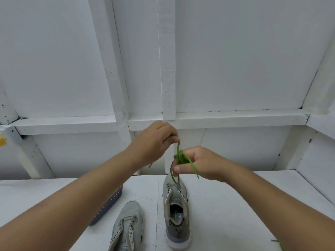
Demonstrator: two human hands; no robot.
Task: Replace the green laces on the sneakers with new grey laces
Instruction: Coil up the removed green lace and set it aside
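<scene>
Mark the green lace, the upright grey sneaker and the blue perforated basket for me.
Green lace (pixel 181 156): head view, on the bundle wound round the right hand's fingers.
Upright grey mesh sneaker (pixel 178 230): head view, on its heel.
Blue perforated plastic basket (pixel 107 205): head view, on its side wall.

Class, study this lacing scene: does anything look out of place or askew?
Yes. The left sneaker lies angled, not parallel to the right sneaker. A stray green lace piece lies at the table's right edge, apart from the green lace in both hands.
</scene>
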